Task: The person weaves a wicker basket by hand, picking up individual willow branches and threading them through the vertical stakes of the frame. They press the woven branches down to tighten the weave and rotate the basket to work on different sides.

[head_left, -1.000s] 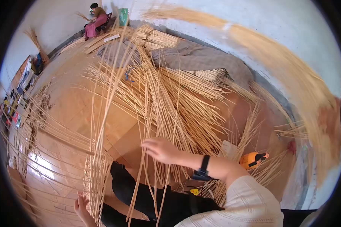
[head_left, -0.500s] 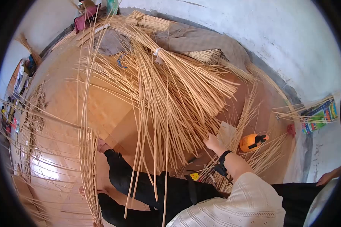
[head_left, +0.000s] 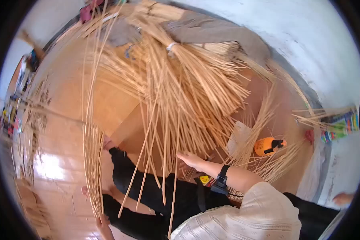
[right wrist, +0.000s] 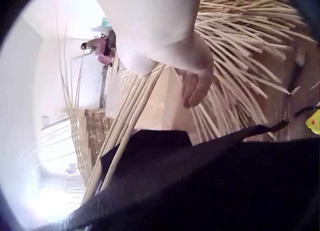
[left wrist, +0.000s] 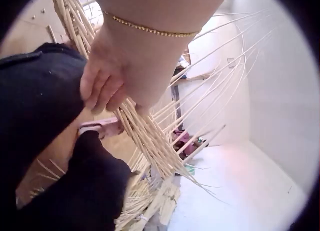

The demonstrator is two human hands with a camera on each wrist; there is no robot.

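Observation:
My left hand (head_left: 102, 222) (left wrist: 112, 85) grips the upright rattan stakes (left wrist: 147, 138) of a partly woven piece (head_left: 93, 168) at the lower left, beside my black-trousered leg (head_left: 148, 196). My right hand (head_left: 190, 159) (right wrist: 197, 85), with a black watch on its wrist, reaches out with straight, relaxed fingers. It holds nothing and hovers at the near ends of several long rattan strands (head_left: 164, 160) that hang over my lap. A large tied bundle of rattan (head_left: 180, 80) fans out on the floor beyond.
An orange tool (head_left: 268, 146) lies on the floor to the right, and a small yellow object (head_left: 204, 179) sits near my wrist. A grey cloth (head_left: 216, 32) lies by the white wall. Loose rattan (head_left: 276, 164) covers the wooden floor (head_left: 68, 92).
My right hand has swung left from the floor near the orange tool to the hanging strands over my lap. My left hand stays on the woven piece.

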